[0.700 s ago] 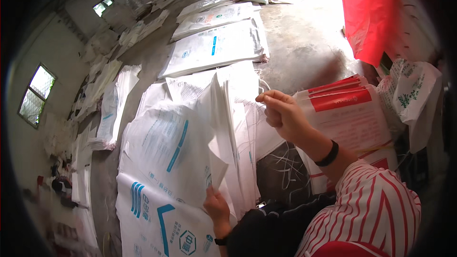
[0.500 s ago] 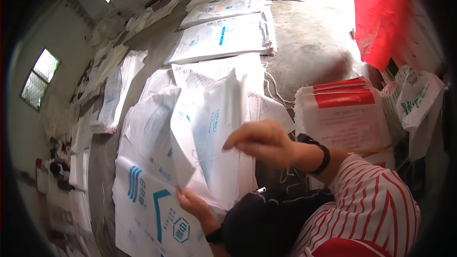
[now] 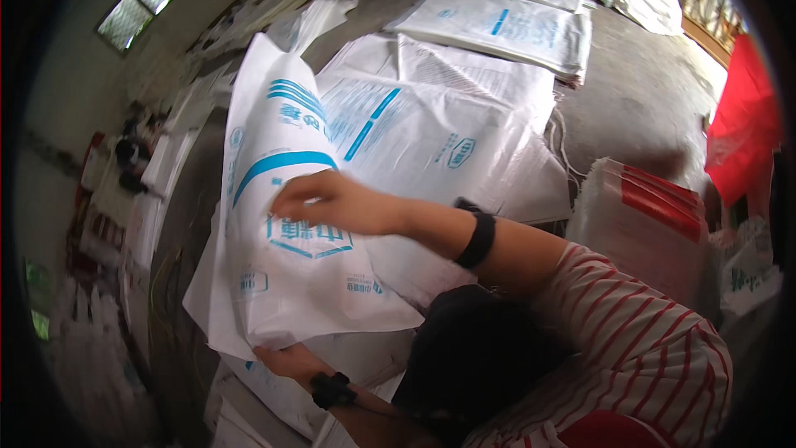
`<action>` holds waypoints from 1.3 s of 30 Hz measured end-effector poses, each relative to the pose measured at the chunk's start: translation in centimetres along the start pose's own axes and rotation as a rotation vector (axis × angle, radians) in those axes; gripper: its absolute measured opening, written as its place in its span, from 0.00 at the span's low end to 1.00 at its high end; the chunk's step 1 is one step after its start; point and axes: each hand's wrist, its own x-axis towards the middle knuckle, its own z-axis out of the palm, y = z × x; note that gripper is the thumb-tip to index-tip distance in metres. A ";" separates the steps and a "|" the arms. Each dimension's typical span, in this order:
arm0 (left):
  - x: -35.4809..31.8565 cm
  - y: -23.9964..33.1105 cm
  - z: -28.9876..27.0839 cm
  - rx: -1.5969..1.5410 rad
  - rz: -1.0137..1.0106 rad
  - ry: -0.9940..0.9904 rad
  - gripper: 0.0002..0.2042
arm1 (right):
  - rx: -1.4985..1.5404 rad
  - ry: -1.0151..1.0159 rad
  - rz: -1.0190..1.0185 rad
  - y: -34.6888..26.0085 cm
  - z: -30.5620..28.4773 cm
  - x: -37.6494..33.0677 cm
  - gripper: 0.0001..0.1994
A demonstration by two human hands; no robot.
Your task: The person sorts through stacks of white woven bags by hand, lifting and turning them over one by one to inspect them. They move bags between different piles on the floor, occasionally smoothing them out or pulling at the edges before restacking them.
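Note:
A white woven sack (image 3: 257,129) with blue print stands raised and curved above a layered pile. My left hand (image 3: 288,362) grips its lower edge, thumb on top and the other fingers hidden beneath. In front of the sack's printed face is my right hand (image 3: 319,202), its fingers bent together, slightly blurred. Whether it pinches the sack or anything small cannot be made out. Another flat white sack (image 3: 423,129) with a blue stripe lies beyond my right forearm, on top of the pile.
Stacks of flat white sacks (image 3: 531,25) lie on the concrete floor (image 3: 630,91) at the back. To the right sits a bundle of red-and-white sacks (image 3: 634,224), with a red sheet (image 3: 742,124) hanging behind it. More sacks (image 3: 166,174) line the left.
The printed sack at lower left has been lifted and now stands curved, its edge in my left hand. My right hand has moved left across it. The view has swung to the left.

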 end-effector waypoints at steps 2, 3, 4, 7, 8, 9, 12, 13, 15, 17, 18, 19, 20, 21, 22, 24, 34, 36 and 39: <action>-2.4 -8.0 -3.8 0.547 -0.159 -0.115 0.12 | -0.108 0.162 0.302 7.2 -1.4 -3.3 0.19; -4.7 -11.2 -4.5 0.571 -0.262 -0.204 0.11 | -0.142 0.193 0.488 12.0 -3.0 -6.3 0.21; -6.3 -14.2 -6.0 0.590 -0.371 -0.273 0.11 | -0.159 0.064 0.766 14.7 -3.5 -8.2 0.24; -11.7 -20.3 -10.7 0.757 -0.654 -0.326 0.15 | 0.035 0.048 0.979 22.8 0.1 -13.8 0.30; -12.9 -20.5 -11.7 0.831 -0.797 -0.370 0.17 | 0.113 0.053 1.039 23.6 1.2 -14.8 0.32; -13.7 -20.9 -12.4 0.843 -0.804 -0.365 0.17 | 0.120 0.041 1.045 24.6 2.2 -15.2 0.32; -14.8 -19.1 -11.9 0.744 -0.723 -0.530 0.18 | 0.077 0.060 1.046 25.7 1.6 -15.3 0.33; -15.2 -18.6 -11.2 0.703 -0.692 -0.598 0.18 | 0.020 0.017 1.071 25.7 0.9 -15.3 0.33; -15.2 -20.9 -12.6 0.684 -0.659 -0.624 0.18 | -0.018 -0.057 1.069 26.4 2.2 -14.1 0.33; -14.4 -27.9 -19.2 0.084 -0.830 -0.275 0.20 | -0.334 -0.309 0.915 28.6 7.0 -10.7 0.33; -14.7 -26.9 -17.2 0.071 -0.842 -0.294 0.20 | -0.347 -0.299 0.935 28.6 6.4 -11.1 0.33; -14.9 -23.7 -13.3 -0.097 -1.065 -0.192 0.21 | -0.334 -0.252 1.067 27.5 4.5 -11.9 0.31; -14.4 -20.8 -11.1 -0.254 -1.269 -0.062 0.22 | -0.306 -0.215 1.171 26.4 3.4 -11.8 0.30; -14.2 -20.5 -11.4 -0.264 -1.255 -0.050 0.22 | -0.309 -0.217 1.151 26.2 3.7 -11.2 0.30; -14.5 -20.8 -12.1 -0.080 -1.166 -0.168 0.23 | -0.295 -0.173 1.148 26.7 4.7 -11.2 0.28; -14.7 -20.9 -12.2 0.099 -1.072 -0.263 0.23 | -0.287 -0.141 1.134 27.4 6.0 -11.1 0.26; -16.2 -24.9 -12.1 -0.260 -1.209 0.056 0.26 | -0.166 -0.891 0.712 15.6 5.7 -16.2 0.15; -16.3 -25.8 -11.0 -0.268 -1.160 0.079 0.26 | 0.010 -0.954 0.649 19.7 5.8 -21.5 0.19; -16.4 -27.0 -11.2 -0.118 -1.172 0.072 0.25 | -0.112 -0.886 0.715 19.7 6.4 -21.5 0.19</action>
